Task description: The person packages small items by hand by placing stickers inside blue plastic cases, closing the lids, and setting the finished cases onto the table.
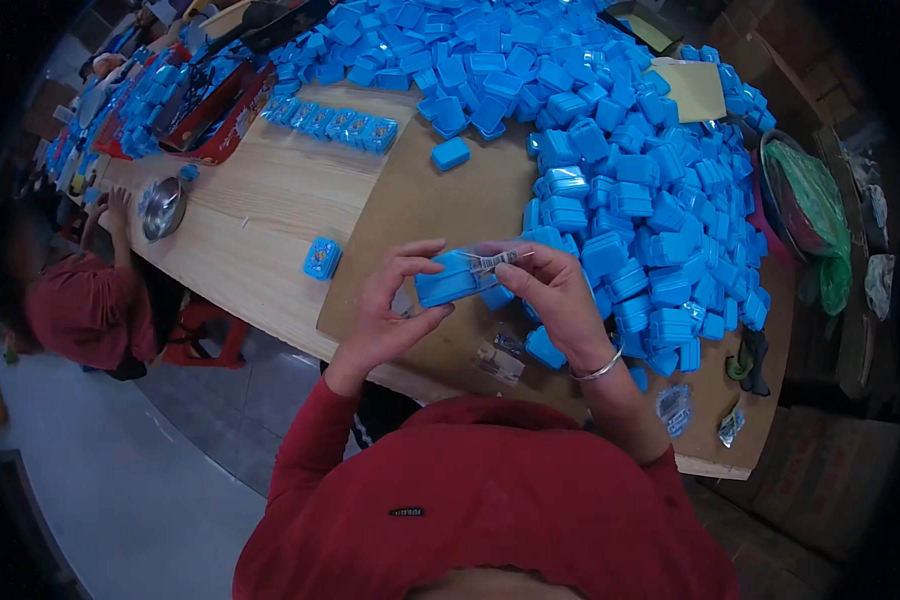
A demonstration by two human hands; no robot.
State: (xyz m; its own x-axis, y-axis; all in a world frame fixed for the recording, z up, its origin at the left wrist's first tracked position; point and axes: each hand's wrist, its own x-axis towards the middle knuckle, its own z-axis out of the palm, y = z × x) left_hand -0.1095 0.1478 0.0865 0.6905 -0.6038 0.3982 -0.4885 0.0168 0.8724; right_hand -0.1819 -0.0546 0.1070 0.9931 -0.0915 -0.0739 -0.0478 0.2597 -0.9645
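Fingers first: in the head view, our left hand (385,315) closes its fingers (410,262) around the left end of a small blue plastic box (453,280), thumb below, while our right hand (550,290) pinches a small printed label (493,261) at the box's upper edge. The box sits just left of centre frame, held above the brown cardboard sheet (450,200) that covers the bench (260,210).

We judge the box light and stiff, its smooth shell somewhat slippery, so the short ends seem the safest hold; the label looks thin and easily creased.

A large heap of blue boxes (620,150) fills the upper right of the frame, spilling close to our right hand. A lone box (321,258) lies at centre left, and a row of boxes (335,124) rests higher up. In the upper left, a metal bowl (162,208) stands on the bench; we cannot tell its contents. A red tray (215,125) there holds more blue pieces. A basin (805,205) at the right edge carries green material. Another person (85,300) sits at left.
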